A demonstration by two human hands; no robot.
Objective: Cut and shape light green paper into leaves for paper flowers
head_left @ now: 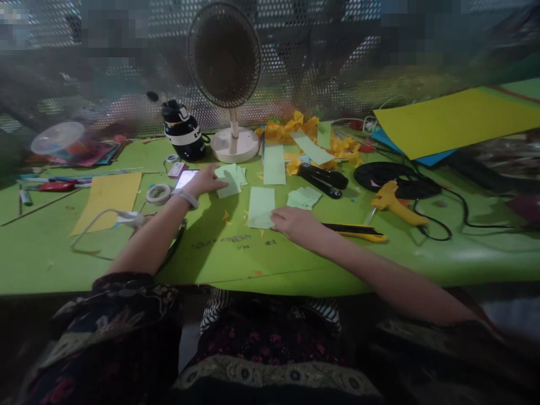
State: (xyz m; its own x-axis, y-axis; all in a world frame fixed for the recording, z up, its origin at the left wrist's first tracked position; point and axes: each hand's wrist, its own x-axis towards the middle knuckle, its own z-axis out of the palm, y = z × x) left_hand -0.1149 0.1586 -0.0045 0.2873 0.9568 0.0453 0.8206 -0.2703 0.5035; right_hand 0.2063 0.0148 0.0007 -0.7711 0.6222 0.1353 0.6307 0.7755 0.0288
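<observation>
My left hand [205, 180] is at the left edge of a loose pile of light green paper pieces [231, 183], thumb and fingers closed on the edge of the paper. A pale green paper rectangle [260, 205] lies in front of me on the green table. At its lower right corner, the bent fingers of my right hand [297, 224] pinch the paper. Beyond my right hand is a second small pile of green pieces [304, 198]. Another green strip [274, 164] lies farther back, beside a black stapler [323, 179].
A yellow box cutter [358, 231] lies by my right wrist, with a yellow glue gun [394, 203] and its cord farther right. At the back stand a fan [234, 145] and a black bottle [184, 135]. A tape roll [158, 194] and phone [185, 178] sit near my left arm.
</observation>
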